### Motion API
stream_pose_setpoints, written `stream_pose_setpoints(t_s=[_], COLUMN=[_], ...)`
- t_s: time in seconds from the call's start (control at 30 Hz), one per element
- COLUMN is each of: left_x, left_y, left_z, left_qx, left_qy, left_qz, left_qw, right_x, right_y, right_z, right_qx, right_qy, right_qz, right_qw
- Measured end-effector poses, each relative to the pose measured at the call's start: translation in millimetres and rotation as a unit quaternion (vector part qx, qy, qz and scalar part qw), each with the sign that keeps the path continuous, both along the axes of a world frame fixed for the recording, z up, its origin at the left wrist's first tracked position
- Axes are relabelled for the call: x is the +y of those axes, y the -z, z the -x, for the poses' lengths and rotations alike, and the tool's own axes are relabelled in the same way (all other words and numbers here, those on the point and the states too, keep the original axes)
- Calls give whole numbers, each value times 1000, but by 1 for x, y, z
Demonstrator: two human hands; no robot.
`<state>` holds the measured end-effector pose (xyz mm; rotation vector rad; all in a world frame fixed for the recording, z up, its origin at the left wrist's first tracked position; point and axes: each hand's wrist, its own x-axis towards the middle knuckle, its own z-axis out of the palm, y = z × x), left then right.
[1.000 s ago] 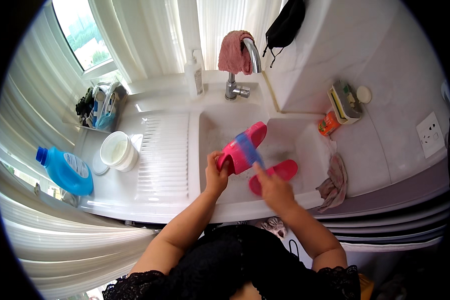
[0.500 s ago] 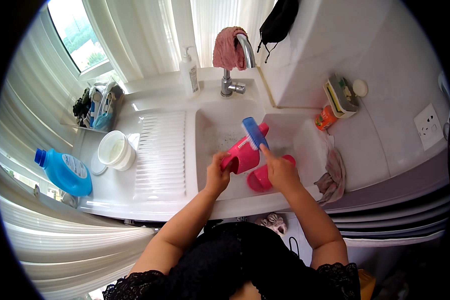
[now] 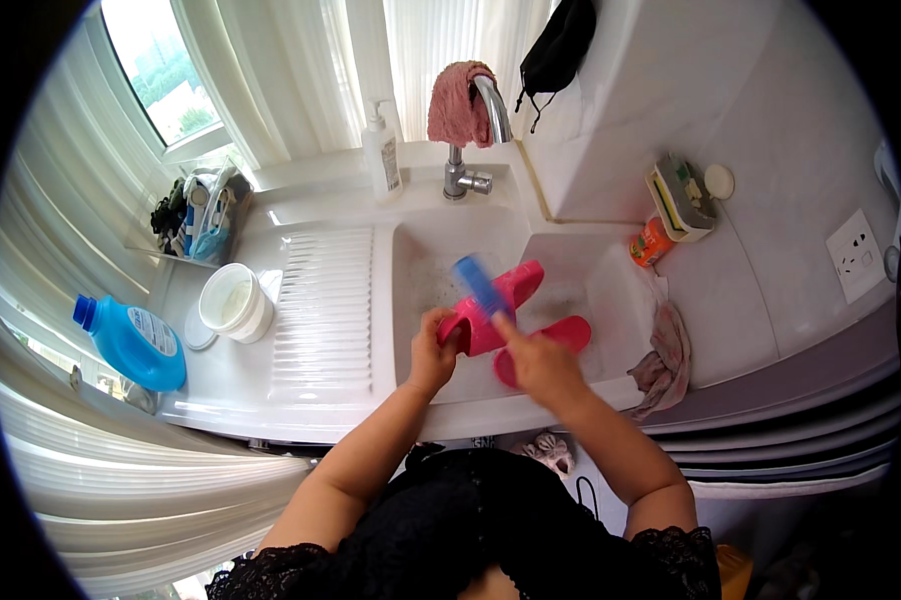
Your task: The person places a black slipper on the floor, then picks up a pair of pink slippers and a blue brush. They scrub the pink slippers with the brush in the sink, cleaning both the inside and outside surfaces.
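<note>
A bright pink slipper (image 3: pixel 519 283) is gripped at its near left end by my left hand (image 3: pixel 433 352), whose fingers wrap over the edge. My right hand (image 3: pixel 542 368), smeared by motion, is closed around a blue scrub brush (image 3: pixel 480 287). The brush lies across the slipper's strap, and its bristles face down out of sight. Below and to the right, a second pink slipper (image 3: pixel 570 332) rests in the white sink (image 3: pixel 415 245), partly hidden behind my right hand.
Left of the basin is a ribbed drainboard (image 3: pixel 322 310), then a white tub (image 3: pixel 235 302) and a blue detergent bottle (image 3: pixel 135 345). Behind stand a pump bottle (image 3: pixel 381 155) and a faucet (image 3: pixel 455 180) draped with a pink cloth (image 3: pixel 459 105). A rag (image 3: pixel 665 360) hangs over the right edge.
The brush has moved left and toward me across the held slipper. That slipper has turned slightly, its far end lower and further right. More of the second slipper shows.
</note>
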<state>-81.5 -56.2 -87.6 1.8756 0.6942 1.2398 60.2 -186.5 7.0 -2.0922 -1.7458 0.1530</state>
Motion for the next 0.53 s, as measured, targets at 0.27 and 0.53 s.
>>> stream_pose_setpoints(t_s=[0.27,0.53], left_x=[3,9], left_y=[-3,2], left_z=[3,8], left_qx=[8,6], left_qy=[0,-21], left_qz=[32,31], left_qw=[999,999], right_x=[8,-8], right_y=[20,-4], right_z=[-57,-24], right_qx=[25,6], right_qy=[136,40], right_qz=[35,49], right_qw=[990,998])
